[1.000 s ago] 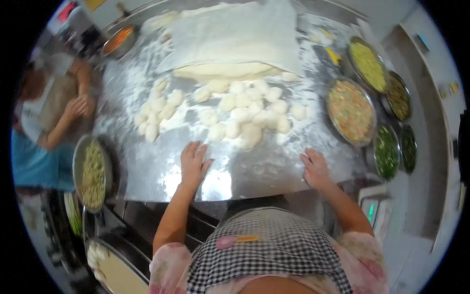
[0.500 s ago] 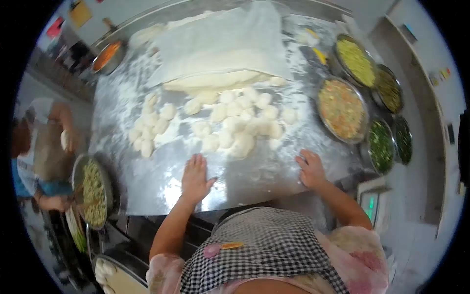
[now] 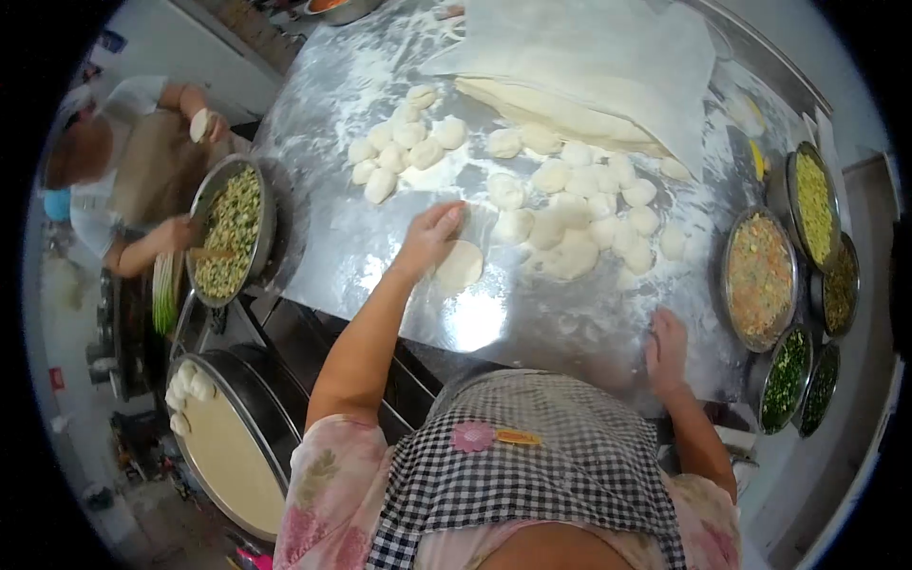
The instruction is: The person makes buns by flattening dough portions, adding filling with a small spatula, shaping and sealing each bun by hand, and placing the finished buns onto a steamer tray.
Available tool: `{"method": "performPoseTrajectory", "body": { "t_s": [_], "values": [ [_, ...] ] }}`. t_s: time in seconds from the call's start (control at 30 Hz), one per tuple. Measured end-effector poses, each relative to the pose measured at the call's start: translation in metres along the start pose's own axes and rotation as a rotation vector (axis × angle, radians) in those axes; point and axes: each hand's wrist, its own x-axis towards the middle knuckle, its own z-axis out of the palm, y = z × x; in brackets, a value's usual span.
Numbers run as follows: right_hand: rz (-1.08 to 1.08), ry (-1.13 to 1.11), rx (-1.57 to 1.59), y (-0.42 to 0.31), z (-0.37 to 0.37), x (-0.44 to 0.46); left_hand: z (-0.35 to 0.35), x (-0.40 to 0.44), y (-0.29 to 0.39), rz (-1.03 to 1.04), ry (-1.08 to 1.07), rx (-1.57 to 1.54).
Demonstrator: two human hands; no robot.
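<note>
My left hand (image 3: 429, 239) is over the steel table's left half, its fingers pointing away and partly bunched, with nothing visible in them. Right beside it, touching or nearly touching, lies a flat round dough piece (image 3: 460, 267). My right hand (image 3: 668, 342) rests near the table's front right, fingers loosely apart and holding nothing. Beyond my hands, several floured dough pieces (image 3: 568, 249) are bunched together, some pressed flat. A smaller cluster of dough balls (image 3: 404, 136) sits to the left. Behind them a pale cloth (image 3: 579, 47) covers a large slab of dough (image 3: 570, 112).
Bowls of chopped filling (image 3: 760, 275) and greens (image 3: 785, 380) line the right edge. At the left, a co-worker's hand (image 3: 171, 235) is at a large filling bowl (image 3: 269, 223). Below it, a round pan (image 3: 233, 446) carries several white dough pieces (image 3: 190, 383).
The view has swung left. My left hand has gone from lying flat near the front edge to farther in, and a flat dough round now shows beside it. My right hand stays near the front.
</note>
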Motion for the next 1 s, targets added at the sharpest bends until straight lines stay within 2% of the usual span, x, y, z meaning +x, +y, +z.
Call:
{"method": "performPoseTrajectory", "body": {
  "t_s": [0.03, 0.1, 0.13, 0.2, 0.23, 0.33, 0.4, 0.5, 0.53, 0.57, 0.67, 0.7, 0.8, 0.83, 0.93, 1.0],
  "values": [
    [0.006, 0.008, 0.058, -0.013, -0.005, 0.012, -0.013, 0.003, -0.010, -0.020, 0.059, 0.090],
    [0.207, -0.156, 0.500, -0.038, 0.003, 0.033, -0.014, -0.010, -0.005, -0.027, 0.229, 0.384],
    [0.309, -0.243, 0.718, -0.051, 0.007, 0.045, -0.010, -0.018, -0.009, -0.034, 0.217, 0.521],
    [0.101, -0.381, 0.695, -0.072, 0.021, 0.075, -0.003, -0.029, -0.017, -0.059, 0.189, 0.792],
    [0.090, -0.423, 0.746, -0.089, 0.026, 0.090, 0.000, -0.032, -0.013, -0.128, 0.123, 0.784],
    [0.099, -0.522, 0.856, -0.126, 0.041, 0.119, 0.016, -0.039, -0.034, 0.177, 0.299, 0.775],
    [0.124, -0.561, 0.875, -0.140, 0.071, 0.143, 0.030, -0.063, 0.002, -0.164, 0.320, 0.133],
    [0.433, -0.831, 1.161, -0.192, 0.052, 0.180, 0.030, -0.084, 0.010, -0.018, 0.382, -0.187],
    [0.383, -0.876, 1.112, -0.209, 0.043, 0.190, 0.027, -0.091, 0.014, 0.054, 0.366, -0.293],
    [0.338, -0.909, 1.063, -0.226, 0.031, 0.198, 0.026, -0.102, 0.024, 0.116, 0.303, -0.933],
    [0.182, -0.968, 1.080, -0.272, 0.015, 0.207, -0.004, -0.136, 0.033, 0.097, 0.338, -1.139],
    [0.127, -0.981, 1.111, -0.286, 0.017, 0.207, -0.006, -0.149, 0.038, -0.016, 0.427, -0.578],
    [-0.416, -0.803, 0.648, -0.314, 0.042, 0.217, -0.007, -0.151, -0.011, 0.398, 0.577, -0.248],
    [-0.466, -0.674, 0.497, -0.330, 0.041, 0.223, -0.015, -0.153, -0.020, 0.420, 0.622, -0.186],
    [-0.663, -0.488, 0.398, -0.378, 0.049, 0.257, -0.044, -0.162, -0.042, 0.352, 0.630, -0.424],
    [-0.918, -0.332, 0.381, -0.423, 0.055, 0.278, -0.068, -0.179, -0.049, 0.276, 0.714, -0.327]
  ]
}}
